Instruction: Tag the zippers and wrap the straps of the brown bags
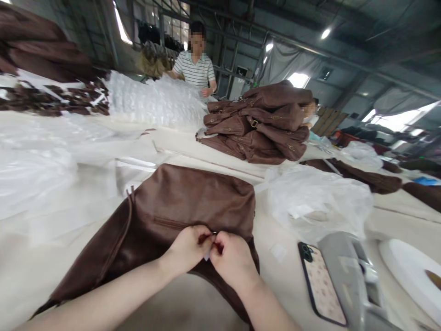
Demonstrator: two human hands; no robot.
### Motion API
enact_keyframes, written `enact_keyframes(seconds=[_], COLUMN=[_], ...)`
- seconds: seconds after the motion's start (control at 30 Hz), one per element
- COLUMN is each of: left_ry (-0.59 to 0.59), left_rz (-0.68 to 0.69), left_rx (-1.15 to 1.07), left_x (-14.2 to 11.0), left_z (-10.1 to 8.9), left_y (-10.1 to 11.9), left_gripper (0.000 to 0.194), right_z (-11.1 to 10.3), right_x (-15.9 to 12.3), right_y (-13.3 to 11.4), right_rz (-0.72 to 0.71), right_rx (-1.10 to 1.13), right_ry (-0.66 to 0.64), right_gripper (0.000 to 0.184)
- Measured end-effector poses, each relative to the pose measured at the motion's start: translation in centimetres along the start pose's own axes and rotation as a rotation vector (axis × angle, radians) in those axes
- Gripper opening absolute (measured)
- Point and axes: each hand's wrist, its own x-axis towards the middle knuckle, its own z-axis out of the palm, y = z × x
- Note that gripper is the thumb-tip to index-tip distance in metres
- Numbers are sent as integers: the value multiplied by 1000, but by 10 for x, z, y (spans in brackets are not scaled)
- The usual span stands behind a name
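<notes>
A brown leather bag (186, 202) lies flat on the white table (86, 257) in front of me. My left hand (188, 248) and my right hand (231, 257) meet at its near middle. Both pinch at a small metal zipper pull (213, 234) at the end of the bag's zipper line, fingers closed. A scrap of white (206, 255) shows between the hands; what it is I cannot make out.
A phone (322, 284) lies face down at the right beside a grey tool (351, 276) and a white roll (409, 276). Clear plastic bags (317, 197) lie right and left. A stack of brown bags (258, 124) stands behind. A person in a striped shirt (196, 69) works across the table.
</notes>
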Motion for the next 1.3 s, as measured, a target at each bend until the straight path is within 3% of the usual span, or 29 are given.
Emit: enact_keyframes(seconds=[0.17,0.3,0.4,0.67,0.93,1.07,1.2,1.3], left_ry=[-17,-30,-27,42,165,144,87,26], left_rz=[-27,-41,-59,22,184,199,151,71], left_rx=[-85,-249,-353,-171,274,250,107,-69], left_x=[4,0,-1,-3,-18,-20,-14,-10], left_z=[-1,3,5,0,-5,-7,-9,-9], left_y=[-6,-9,-11,-10,5,8,2,-3], left_gripper=[20,20,19,16,22,19,26,25], right_z=[-4,-7,-3,7,10,8,6,8], right_x=[-4,-5,0,8,11,9,5,5], right_y=[6,17,25,19,15,18,20,19], right_rz=[100,311,369,347,451,446,430,442], right_rx=[341,441,542,720,995,1135,1032,979], right_ry=[-195,-360,-421,-261,-275,-260,-199,-314], right_gripper=[14,23,28,17,27,34,40,43])
